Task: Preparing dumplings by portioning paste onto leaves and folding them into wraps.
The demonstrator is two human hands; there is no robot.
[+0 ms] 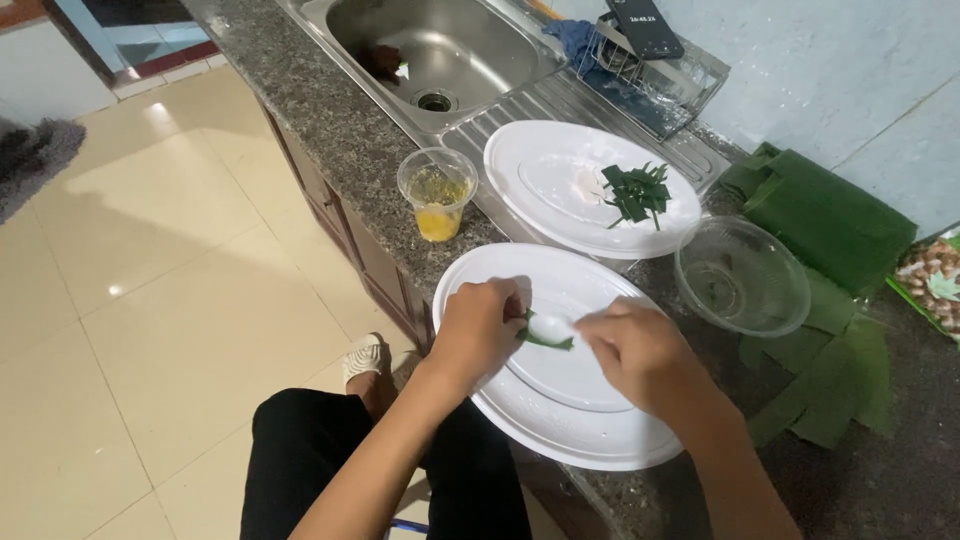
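Granite counter (330,130), near white plate (560,420): I note a leaf strip (545,340) lying crosswise between my hands, left hand (480,325) and right hand (630,350) each pinching an end, equally near.

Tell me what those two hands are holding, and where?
Both hands, left and right, pinch a small white lump wrapped in a green leaf strip, one grip at each end, above the white tray.

Home kitchen here: steel sink (440,45) sunk in speckled granite counter (340,130), dish rack (650,75) behind, cream tiled floor (150,260), white plates (560,170) laid out.
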